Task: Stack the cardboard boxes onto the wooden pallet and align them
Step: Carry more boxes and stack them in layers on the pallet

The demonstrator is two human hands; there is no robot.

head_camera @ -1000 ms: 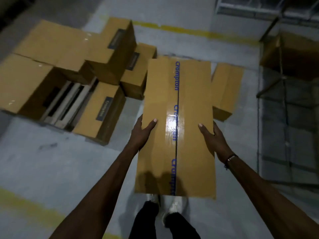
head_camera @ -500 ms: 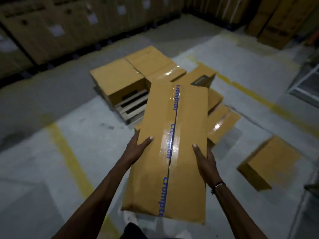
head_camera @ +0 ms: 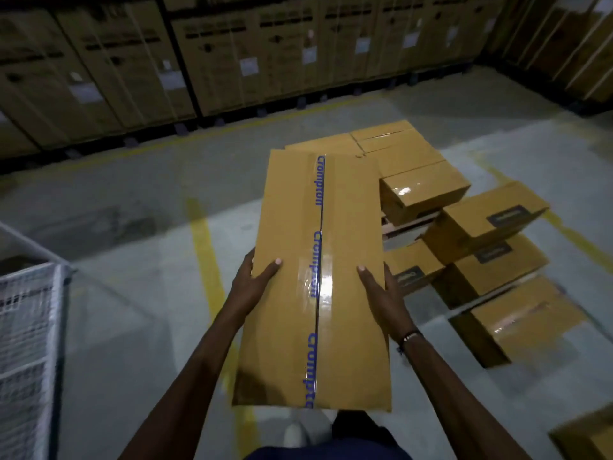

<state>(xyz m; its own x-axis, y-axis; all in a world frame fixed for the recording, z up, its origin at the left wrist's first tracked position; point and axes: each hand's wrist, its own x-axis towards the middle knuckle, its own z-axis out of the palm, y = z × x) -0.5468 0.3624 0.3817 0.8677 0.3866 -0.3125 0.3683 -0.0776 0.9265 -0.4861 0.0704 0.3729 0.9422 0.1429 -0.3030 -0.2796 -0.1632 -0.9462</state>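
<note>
A long cardboard box (head_camera: 318,280) was held by its side edges between the left hand (head_camera: 253,282) and right hand (head_camera: 381,295), thumbs laid on top. Beyond it, smaller boxes (head_camera: 423,190) were piled near a wooden pallet (head_camera: 403,229).

Swung round since a second ago: pallet (head_camera: 403,229) and its boxes (head_camera: 421,190), earlier far left of the carried box (head_camera: 318,277), then behind its far end, now on the right and partly hidden by it. Loose boxes (head_camera: 484,224) shifted to the right side too. Wall of large cartons (head_camera: 232,54) now across the far side, closer than half a second ago. Wire cage (head_camera: 30,343) newly in view at the near left. Yellow floor line (head_camera: 205,247) now just left of the left hand (head_camera: 255,287); metal rack from a second ago gone from view.
</note>
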